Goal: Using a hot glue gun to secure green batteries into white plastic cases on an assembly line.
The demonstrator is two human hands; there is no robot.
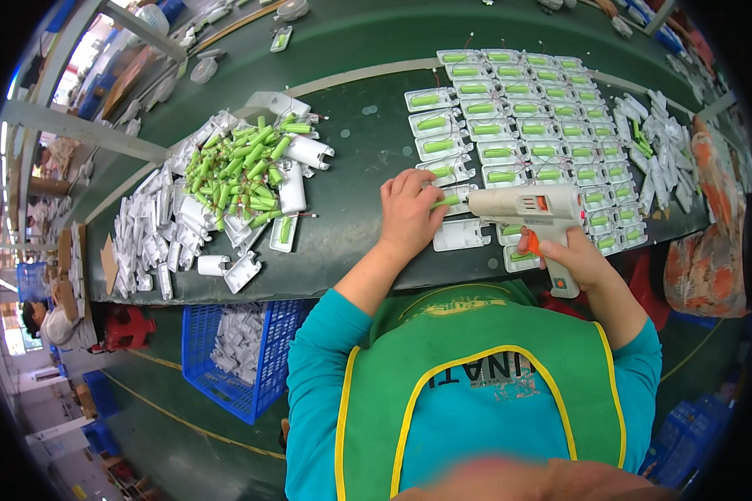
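Observation:
My right hand [578, 257] is wrapped round the grip of a white hot glue gun [520, 202], a finger at its orange trigger. The gun's nozzle points left, close to a green cylindrical battery cell [451, 200]. My left hand [409, 210] is closed on that cell with thumb and fingertips, just over the row of white plastic casings. Below it lies a bare white casing [459, 236] with no cell in it. Rows of white casings [551, 152], each with a green cell and thin wires, cover the bench right of my left hand.
On the dark green bench [359, 167], a heap of green cells [241, 167] sits among loose white casings [146, 230] at left. More white parts [664, 154] lie at far right beside an orange-patterned cloth [706, 259]. A blue crate [246, 401] of white parts stands below the bench.

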